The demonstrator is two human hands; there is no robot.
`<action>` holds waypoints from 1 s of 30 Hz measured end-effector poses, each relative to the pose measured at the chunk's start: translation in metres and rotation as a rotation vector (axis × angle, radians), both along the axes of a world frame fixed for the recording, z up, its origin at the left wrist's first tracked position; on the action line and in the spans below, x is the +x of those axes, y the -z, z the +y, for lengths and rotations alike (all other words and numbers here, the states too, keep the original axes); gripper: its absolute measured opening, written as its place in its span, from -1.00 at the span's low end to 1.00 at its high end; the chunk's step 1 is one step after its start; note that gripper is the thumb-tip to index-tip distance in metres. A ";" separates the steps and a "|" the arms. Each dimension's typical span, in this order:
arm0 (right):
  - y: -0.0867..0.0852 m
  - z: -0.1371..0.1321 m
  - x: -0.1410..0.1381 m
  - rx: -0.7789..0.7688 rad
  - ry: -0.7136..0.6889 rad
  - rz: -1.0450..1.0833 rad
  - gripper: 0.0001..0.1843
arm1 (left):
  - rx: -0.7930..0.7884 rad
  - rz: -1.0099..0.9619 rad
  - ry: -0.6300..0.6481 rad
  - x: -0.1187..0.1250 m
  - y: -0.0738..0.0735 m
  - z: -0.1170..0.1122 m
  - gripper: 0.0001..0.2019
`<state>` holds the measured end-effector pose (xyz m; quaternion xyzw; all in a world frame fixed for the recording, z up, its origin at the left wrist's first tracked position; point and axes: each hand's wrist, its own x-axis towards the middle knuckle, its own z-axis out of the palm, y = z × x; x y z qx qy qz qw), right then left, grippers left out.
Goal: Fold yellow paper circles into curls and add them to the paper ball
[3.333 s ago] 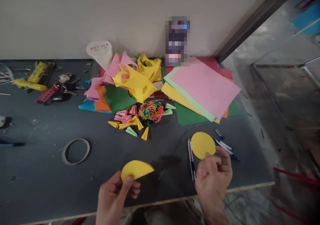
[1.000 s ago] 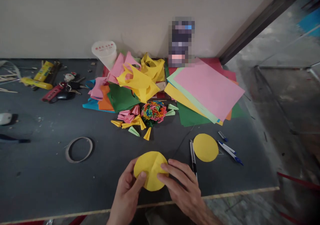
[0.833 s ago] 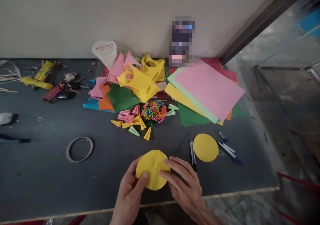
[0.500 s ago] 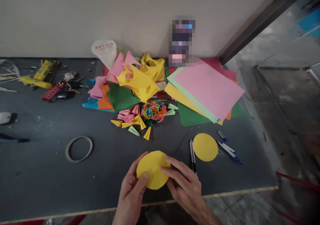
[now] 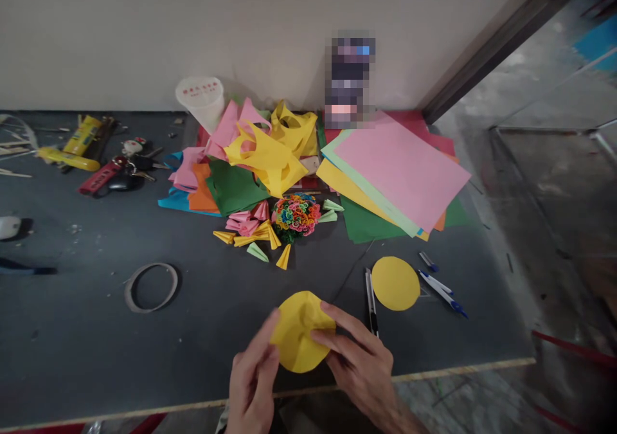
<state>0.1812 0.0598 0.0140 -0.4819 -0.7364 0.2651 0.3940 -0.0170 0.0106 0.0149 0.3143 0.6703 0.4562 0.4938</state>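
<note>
A yellow paper circle (image 5: 299, 330) with a crease down its middle is held just above the dark table (image 5: 87, 350) near the front edge. My left hand (image 5: 253, 382) pinches its left rim between thumb and fingers. My right hand (image 5: 361, 363) grips its right side, fingers laid over the paper. A second yellow paper circle (image 5: 396, 283) lies flat to the right, beside a utility knife (image 5: 370, 299).
Blue pens (image 5: 441, 287) lie right of the flat circle. Behind are small folded paper cones (image 5: 255, 233), a multicoloured paper ball (image 5: 295, 215), a stack of coloured sheets (image 5: 400, 173), cut paper scraps (image 5: 263, 154) and a white cup (image 5: 201, 101). A tape ring (image 5: 151, 286) and keys (image 5: 116, 171) lie left.
The half-folded circle was opened flat and my right hand came over from the other circle to grip it. In the last second it shifted slightly right and began to curl.
</note>
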 end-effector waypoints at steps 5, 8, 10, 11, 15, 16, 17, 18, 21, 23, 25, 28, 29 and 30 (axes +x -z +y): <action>0.002 -0.004 0.000 -0.025 0.052 0.032 -0.47 | 0.277 0.186 0.358 -0.007 0.000 0.005 -0.63; 0.005 -0.006 0.003 -0.046 0.007 0.065 -0.35 | 0.295 0.285 0.302 -0.005 0.002 0.009 -0.62; 0.003 -0.006 0.006 -0.071 -0.043 0.071 -0.29 | 0.259 0.256 0.291 -0.007 0.003 0.010 -0.67; 0.001 -0.005 0.008 -0.095 -0.057 0.080 -0.28 | 0.232 0.204 0.308 -0.009 0.002 0.010 -0.66; -0.014 0.004 0.015 -0.247 -0.092 0.222 -0.47 | 0.140 -0.091 0.367 -0.015 -0.002 0.011 -0.24; -0.018 0.007 0.015 -0.283 -0.086 0.256 -0.53 | 0.123 -0.127 0.341 -0.016 -0.002 0.011 -0.26; -0.020 0.009 0.015 -0.318 -0.073 0.277 -0.59 | 0.097 -0.123 0.310 -0.015 -0.003 0.011 -0.34; -0.021 0.010 0.013 -0.352 -0.058 0.282 -0.64 | 0.071 -0.087 0.285 -0.013 -0.003 0.012 -0.45; -0.019 0.010 0.006 -0.482 -0.016 0.271 -0.63 | -0.026 0.076 0.199 -0.004 -0.006 0.013 -0.75; -0.017 0.008 0.001 -0.595 0.005 0.265 -0.63 | -0.031 0.115 0.139 0.003 -0.010 0.015 -0.79; -0.016 0.007 -0.003 -0.667 0.012 0.266 -0.73 | -0.015 0.123 0.106 0.007 -0.015 0.017 -0.77; -0.019 0.007 -0.003 -0.651 -0.056 0.240 -0.84 | -0.011 0.106 0.110 0.007 -0.019 0.020 -0.69; -0.019 0.007 -0.003 -0.641 -0.058 0.232 -0.84 | -0.014 0.089 0.117 0.006 -0.018 0.020 -0.68; -0.019 0.007 -0.002 -0.638 -0.048 0.230 -0.83 | -0.017 0.072 0.121 0.004 -0.017 0.020 -0.68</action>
